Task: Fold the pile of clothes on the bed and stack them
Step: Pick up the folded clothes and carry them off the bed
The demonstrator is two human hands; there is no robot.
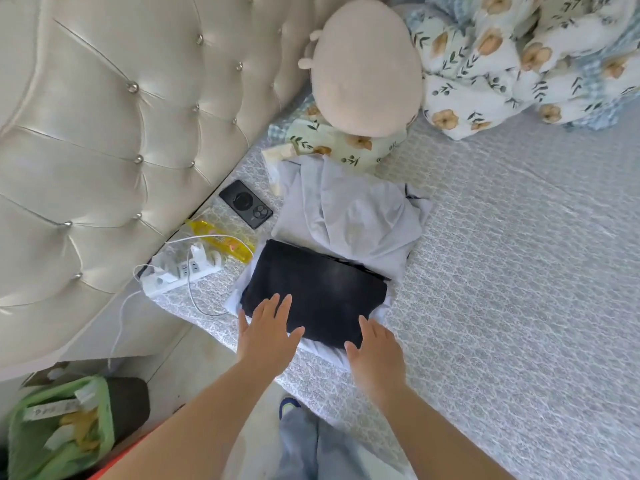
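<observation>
A folded black garment (322,292) lies flat on top of a white folded piece (322,349) near the bed's edge. Behind it a pale lilac garment (346,216) lies loose and rumpled. My left hand (268,332) rests flat on the black garment's near left corner, fingers spread. My right hand (375,351) lies flat at its near right edge, fingers apart, covering part of the white piece. Neither hand grips any cloth.
A black phone (246,204), a yellow packet (221,240) and a white power strip (180,271) with cables lie left of the clothes by the tufted headboard (104,133). A round beige plush (363,67) and floral bedding (519,57) sit behind. A green bin (62,424) stands on the floor.
</observation>
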